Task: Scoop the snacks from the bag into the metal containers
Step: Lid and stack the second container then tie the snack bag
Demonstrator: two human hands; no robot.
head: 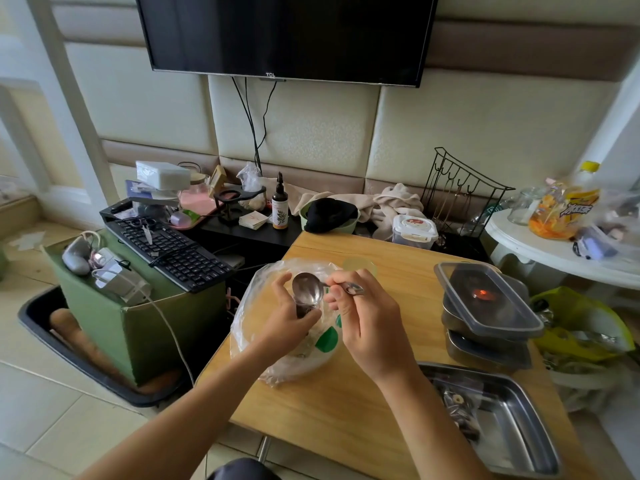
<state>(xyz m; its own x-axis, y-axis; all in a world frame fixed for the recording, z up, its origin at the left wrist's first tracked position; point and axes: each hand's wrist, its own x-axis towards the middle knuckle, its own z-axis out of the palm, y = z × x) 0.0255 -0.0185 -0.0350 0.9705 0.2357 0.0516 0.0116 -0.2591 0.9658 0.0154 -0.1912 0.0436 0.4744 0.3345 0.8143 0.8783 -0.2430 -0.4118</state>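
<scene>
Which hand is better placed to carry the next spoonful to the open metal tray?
Right hand: it grips the spoon, and the tray lies on its side; the left hand holds the bag.

table [391, 271], light wood: bare strip runs down the middle from far edge to near edge, between bag and containers.
left side: clear plastic bag [249, 327]; its mouth is crowded by the left hand [291, 323] gripping the rim and the right hand [363, 320] holding a spoon [306, 289] over it.
right edge: stack of lidded containers [491, 306], standing tall.
near right corner: open metal tray [512, 417], low walls, open from above.
far edge: lidded tub [414, 232] and green bowl [304, 220] close off the back.
</scene>
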